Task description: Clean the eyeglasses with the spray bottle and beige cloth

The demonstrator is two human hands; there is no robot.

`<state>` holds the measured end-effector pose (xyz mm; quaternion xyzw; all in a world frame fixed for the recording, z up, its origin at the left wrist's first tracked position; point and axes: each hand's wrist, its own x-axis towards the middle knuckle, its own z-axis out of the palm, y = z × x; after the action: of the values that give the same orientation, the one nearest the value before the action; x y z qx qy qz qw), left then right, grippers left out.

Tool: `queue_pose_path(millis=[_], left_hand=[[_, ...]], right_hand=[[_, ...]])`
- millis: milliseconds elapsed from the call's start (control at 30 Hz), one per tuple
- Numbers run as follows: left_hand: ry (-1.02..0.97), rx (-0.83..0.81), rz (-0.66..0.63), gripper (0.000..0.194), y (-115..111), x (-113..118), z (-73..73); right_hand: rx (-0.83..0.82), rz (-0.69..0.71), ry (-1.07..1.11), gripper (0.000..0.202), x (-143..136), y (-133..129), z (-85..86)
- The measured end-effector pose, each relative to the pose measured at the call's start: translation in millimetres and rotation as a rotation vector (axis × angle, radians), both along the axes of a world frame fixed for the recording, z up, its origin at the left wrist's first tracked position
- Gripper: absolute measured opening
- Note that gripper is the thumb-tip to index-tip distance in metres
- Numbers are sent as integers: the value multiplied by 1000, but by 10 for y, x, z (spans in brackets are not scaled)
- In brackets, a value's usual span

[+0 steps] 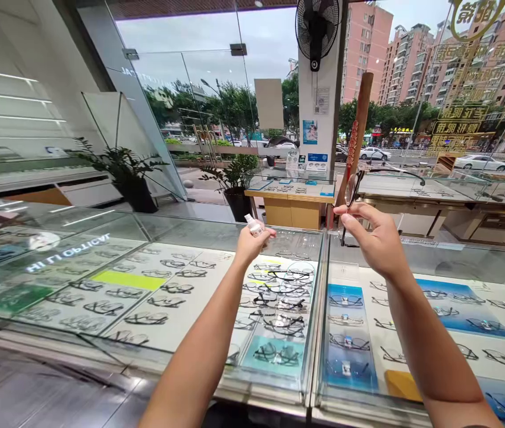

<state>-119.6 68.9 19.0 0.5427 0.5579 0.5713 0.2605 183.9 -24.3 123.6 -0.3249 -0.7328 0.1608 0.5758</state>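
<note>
In my left hand (251, 242) is a small white spray bottle (254, 225), its nozzle pointing up and to the left. My fingers wrap round it and hide most of its body. To the right, my right hand (375, 236) pinches a pair of eyeglasses (354, 185) between thumb and fingers. The glasses are raised above the counter, and one dark temple stretches out to the right. Their lenses are seen nearly edge-on. Both hands are over the glass display case (234, 238), apart from each other.
Rows of eyeglass frames (279, 324) lie under the glass, some on blue panels (353, 297). Farther back stand a wooden display counter (294, 208), potted plants (237, 193), and a brown post (361, 119). A black fan (317, 30) hangs on the pillar.
</note>
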Motion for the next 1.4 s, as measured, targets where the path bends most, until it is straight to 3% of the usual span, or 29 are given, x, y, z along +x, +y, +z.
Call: queue_pose_path(millis=[100,267,400,533,733,833,1000,1067,1400], left_hand=[[-244,181,-217,45,-105,320,290],[-348,274,-463,61,-296,840,816],[-392,352,-593,68,-430,1117,1025],[-381,316,-633,77,-467,1211,992],[-293,305,-645,87,-400,1170,904],[-260,333,-575,86,-393,1180,912],[-149,527,-278,79,-438,1203,908],[-99,578,-215,78,-442,1194,883],[30,626,-208,68,-410,1161,812]], right_hand=[[-20,11,39,29,41,-12,25],[-82,95,112,28,122,-11,62],[-122,166,108,28,155,-9,95],[-173,269,71,26,124,-6,95],[-270,414,12,25,-6,29,42],[-304,489,3,23,-41,44,25],[-385,542,29,20,-62,59,-9],[-409,580,36,20,-70,64,-28],[-432,594,28,21,-80,53,-45]])
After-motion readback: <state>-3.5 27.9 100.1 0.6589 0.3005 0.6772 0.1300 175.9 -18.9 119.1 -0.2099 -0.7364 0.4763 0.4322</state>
